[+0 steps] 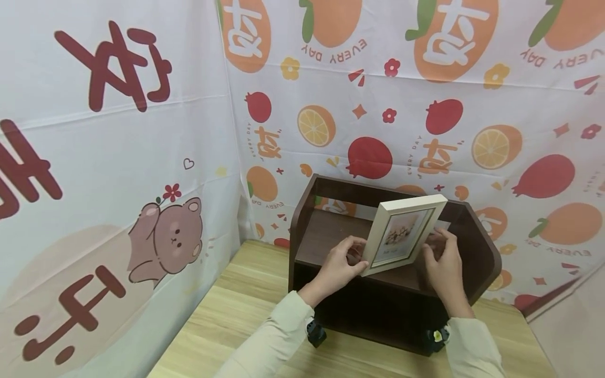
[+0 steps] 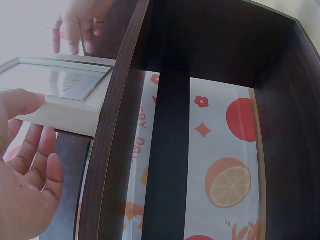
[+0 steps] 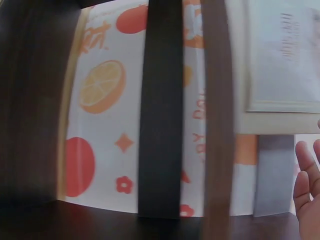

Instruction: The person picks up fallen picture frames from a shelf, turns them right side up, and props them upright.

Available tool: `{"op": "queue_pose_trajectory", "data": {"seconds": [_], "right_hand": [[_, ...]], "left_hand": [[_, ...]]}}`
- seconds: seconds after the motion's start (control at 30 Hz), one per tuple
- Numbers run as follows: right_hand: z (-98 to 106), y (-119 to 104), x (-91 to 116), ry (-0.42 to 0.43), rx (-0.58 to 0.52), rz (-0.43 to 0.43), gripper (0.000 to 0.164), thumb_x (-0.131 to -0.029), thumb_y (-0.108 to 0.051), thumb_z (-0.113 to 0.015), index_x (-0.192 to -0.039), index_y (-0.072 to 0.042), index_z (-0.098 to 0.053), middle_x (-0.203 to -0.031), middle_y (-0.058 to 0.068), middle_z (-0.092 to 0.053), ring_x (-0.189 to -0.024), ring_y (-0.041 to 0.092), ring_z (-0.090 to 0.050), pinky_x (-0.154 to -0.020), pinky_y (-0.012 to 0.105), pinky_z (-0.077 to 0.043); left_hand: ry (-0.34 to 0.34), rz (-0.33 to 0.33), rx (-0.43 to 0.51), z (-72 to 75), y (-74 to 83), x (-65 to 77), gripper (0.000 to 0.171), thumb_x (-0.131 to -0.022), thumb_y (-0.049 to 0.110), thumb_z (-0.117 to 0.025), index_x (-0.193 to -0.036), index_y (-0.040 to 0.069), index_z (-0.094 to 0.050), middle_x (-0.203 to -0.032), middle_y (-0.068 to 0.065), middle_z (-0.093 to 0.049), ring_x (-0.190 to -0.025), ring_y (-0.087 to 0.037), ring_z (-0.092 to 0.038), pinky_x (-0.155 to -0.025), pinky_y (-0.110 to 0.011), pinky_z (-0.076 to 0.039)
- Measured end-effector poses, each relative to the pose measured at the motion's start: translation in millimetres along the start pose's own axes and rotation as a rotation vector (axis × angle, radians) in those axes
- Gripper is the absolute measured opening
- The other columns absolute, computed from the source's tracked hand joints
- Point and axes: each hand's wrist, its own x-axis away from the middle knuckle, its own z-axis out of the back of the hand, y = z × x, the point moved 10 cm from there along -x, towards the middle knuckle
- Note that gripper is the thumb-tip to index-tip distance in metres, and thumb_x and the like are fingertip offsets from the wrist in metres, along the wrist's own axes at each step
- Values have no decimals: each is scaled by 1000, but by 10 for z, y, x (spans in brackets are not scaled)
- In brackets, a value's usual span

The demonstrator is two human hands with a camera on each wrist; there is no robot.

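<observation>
A cream picture frame (image 1: 400,236) with a flower print leans back on the upper board of a dark brown two-tier shelf (image 1: 328,236). Its lower left corner is pinched by my left hand (image 1: 337,262), thumb at the front edge and fingers behind. In the left wrist view the thumb lies along the frame's side (image 2: 65,111), with the other fingers bent below. My right hand (image 1: 444,262) is beside the frame's right edge, its fingers loosely bent. The right wrist view shows those fingers (image 3: 302,187) apart from the frame.
The shelf stands on a light wood-grain table (image 1: 212,325), its tall side panels (image 1: 482,249) flanking the upper board. Fruit-printed cloth (image 1: 293,89) hangs close behind it. Another cloth with a bear print (image 1: 175,236) hangs on the left. A small pale piece (image 1: 442,226) shows behind the frame.
</observation>
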Motion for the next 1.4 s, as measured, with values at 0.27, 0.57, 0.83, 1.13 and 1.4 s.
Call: {"op": "queue_pose_trajectory", "data": {"seconds": [0.27,0.57,0.83,1.13,1.4], "right_hand": [[216,-388,-117,46,0,62,42,-96,-5,-55,-135,0,-42,-117,19,-55,-87,-14,-43,-72,8,-35],[240,-959,-161,18,52,167,44,-96,-13,-59,-135,-1,-45,-110,18,-56,-87,9,-58,-71,1,-34],[49,-1380,-133,-117,229,219,62,-94,-30,-64,-146,-10,-37,-95,12,-62,-70,24,-60,-52,31,-40],[-202,-1436,-123,-231,334,199,64,-92,-37,-64,-144,-9,-39,-90,10,-62,-61,18,-52,-48,27,-37],[-263,-1429,-123,-225,296,185,61,-94,-36,-62,-142,-7,-39,-91,11,-63,-69,21,-60,-50,28,-41]], "left_hand": [[15,-21,-3,35,31,22,38,-89,9,-69,-124,11,-56,-111,-7,-60,-92,-19,-61,-79,-28,-53],[12,-25,7,11,21,22,37,-88,7,-69,-123,9,-56,-110,-8,-60,-90,-18,-61,-76,-23,-52],[15,-17,14,17,14,21,36,-88,6,-69,-122,9,-57,-110,-8,-60,-90,-19,-61,-76,-25,-52],[10,-25,-12,27,21,24,36,-88,7,-70,-122,9,-58,-110,-7,-60,-90,-18,-62,-79,-25,-53],[-15,0,9,5,-28,6,37,-88,8,-69,-123,10,-57,-111,-7,-60,-88,-13,-61,-78,-23,-51]]}}
